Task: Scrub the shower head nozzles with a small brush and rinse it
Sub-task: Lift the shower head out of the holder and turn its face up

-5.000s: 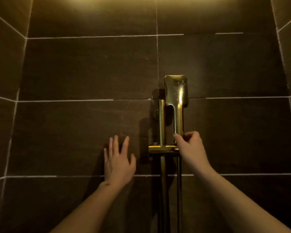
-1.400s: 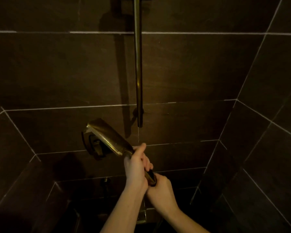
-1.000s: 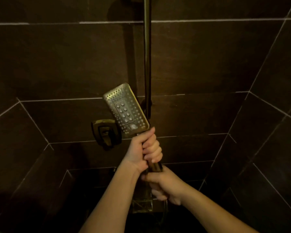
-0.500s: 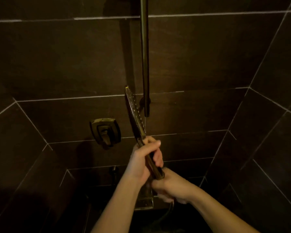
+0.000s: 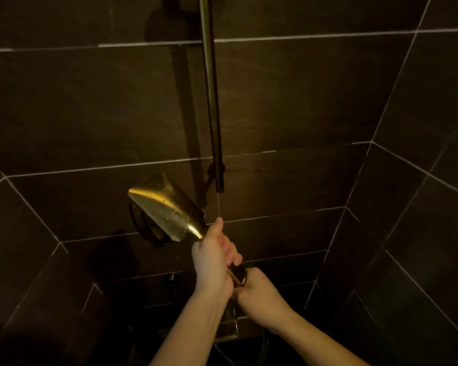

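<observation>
My left hand (image 5: 213, 262) grips the handle of the gold shower head (image 5: 167, 207), back side facing me, and my right hand (image 5: 259, 294) grips the handle's lower end.

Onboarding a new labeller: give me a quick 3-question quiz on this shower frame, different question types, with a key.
1. True or false: the nozzle side of the shower head faces the camera.
2. Which of the hands grips the handle nearest the head? A) left hand B) right hand C) neither
3. Fill in: behind the shower head, a vertical ___ runs down the tiled wall.

Key
1. False: the smooth, shiny back shows, speckled with droplets; the nozzles are turned away.
2. A: the left hand wraps the handle just below the head; the right hand holds the handle's lower end.
3. Rail. No brush is in view.
</observation>
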`<action>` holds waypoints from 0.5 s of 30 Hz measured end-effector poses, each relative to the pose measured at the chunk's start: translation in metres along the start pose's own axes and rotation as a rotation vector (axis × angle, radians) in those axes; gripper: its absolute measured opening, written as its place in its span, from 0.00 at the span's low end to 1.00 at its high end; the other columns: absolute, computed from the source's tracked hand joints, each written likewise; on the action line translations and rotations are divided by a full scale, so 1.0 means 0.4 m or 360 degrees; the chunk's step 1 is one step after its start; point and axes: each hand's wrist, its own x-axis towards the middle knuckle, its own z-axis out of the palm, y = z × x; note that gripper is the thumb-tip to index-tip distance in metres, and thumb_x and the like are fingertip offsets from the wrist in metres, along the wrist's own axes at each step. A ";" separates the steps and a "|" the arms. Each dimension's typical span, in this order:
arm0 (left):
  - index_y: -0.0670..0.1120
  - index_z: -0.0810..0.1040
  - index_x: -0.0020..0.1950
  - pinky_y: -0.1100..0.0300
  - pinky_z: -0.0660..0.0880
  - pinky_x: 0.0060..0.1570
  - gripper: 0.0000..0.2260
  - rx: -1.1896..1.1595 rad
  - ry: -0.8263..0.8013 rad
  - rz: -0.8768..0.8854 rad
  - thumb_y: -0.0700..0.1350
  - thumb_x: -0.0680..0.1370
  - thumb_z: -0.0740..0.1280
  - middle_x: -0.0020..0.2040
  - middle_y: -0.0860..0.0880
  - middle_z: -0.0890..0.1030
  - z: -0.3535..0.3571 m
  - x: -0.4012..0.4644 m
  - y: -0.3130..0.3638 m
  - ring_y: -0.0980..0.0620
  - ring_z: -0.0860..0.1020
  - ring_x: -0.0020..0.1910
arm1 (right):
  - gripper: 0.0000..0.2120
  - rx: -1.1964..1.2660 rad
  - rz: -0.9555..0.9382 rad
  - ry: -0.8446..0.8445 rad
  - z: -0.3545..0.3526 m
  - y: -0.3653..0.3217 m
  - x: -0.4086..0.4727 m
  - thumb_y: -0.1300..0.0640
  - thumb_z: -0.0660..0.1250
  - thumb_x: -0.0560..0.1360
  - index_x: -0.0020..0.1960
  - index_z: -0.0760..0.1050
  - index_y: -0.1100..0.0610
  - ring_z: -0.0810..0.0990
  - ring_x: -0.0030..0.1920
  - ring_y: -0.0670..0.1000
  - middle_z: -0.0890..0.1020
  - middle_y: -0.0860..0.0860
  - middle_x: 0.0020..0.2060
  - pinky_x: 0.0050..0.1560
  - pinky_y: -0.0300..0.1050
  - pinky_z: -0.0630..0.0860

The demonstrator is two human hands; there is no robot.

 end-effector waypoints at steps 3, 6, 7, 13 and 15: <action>0.49 0.73 0.31 0.59 0.65 0.29 0.16 0.0052 -0.0152 0.0033 0.45 0.79 0.70 0.27 0.50 0.66 -0.020 -0.018 0.000 0.53 0.64 0.26 | 0.07 0.0059 -0.0063 -0.0032 0.003 0.003 -0.013 0.60 0.65 0.73 0.38 0.75 0.62 0.74 0.31 0.51 0.76 0.52 0.30 0.36 0.49 0.72; 0.46 0.78 0.40 0.56 0.72 0.37 0.09 -0.0032 -0.0781 -0.0009 0.47 0.71 0.76 0.35 0.46 0.74 -0.058 -0.021 0.039 0.49 0.74 0.34 | 0.07 0.0373 0.0057 -0.0257 -0.019 -0.025 -0.029 0.60 0.66 0.74 0.38 0.71 0.56 0.65 0.23 0.47 0.67 0.51 0.25 0.25 0.42 0.60; 0.45 0.80 0.44 0.54 0.75 0.40 0.12 -0.0046 -0.1000 -0.0034 0.48 0.68 0.78 0.39 0.44 0.77 -0.068 -0.013 0.053 0.47 0.77 0.39 | 0.09 0.0498 0.0149 -0.0389 -0.030 -0.035 -0.032 0.60 0.66 0.74 0.38 0.70 0.54 0.63 0.22 0.46 0.65 0.50 0.25 0.24 0.41 0.56; 0.38 0.81 0.53 0.57 0.78 0.35 0.08 -0.0418 -0.1784 -0.0266 0.41 0.77 0.68 0.31 0.45 0.79 -0.064 0.022 0.059 0.49 0.79 0.29 | 0.16 0.0873 0.0581 -0.1250 -0.046 -0.041 -0.035 0.62 0.61 0.78 0.34 0.66 0.49 0.60 0.19 0.39 0.64 0.43 0.21 0.20 0.33 0.49; 0.39 0.79 0.39 0.62 0.68 0.23 0.12 -0.0407 -0.1632 -0.0388 0.43 0.80 0.66 0.21 0.50 0.67 -0.069 0.020 0.044 0.53 0.65 0.18 | 0.16 0.0892 0.0605 -0.1201 -0.028 -0.031 -0.038 0.61 0.62 0.78 0.33 0.65 0.51 0.60 0.19 0.40 0.64 0.44 0.21 0.21 0.35 0.50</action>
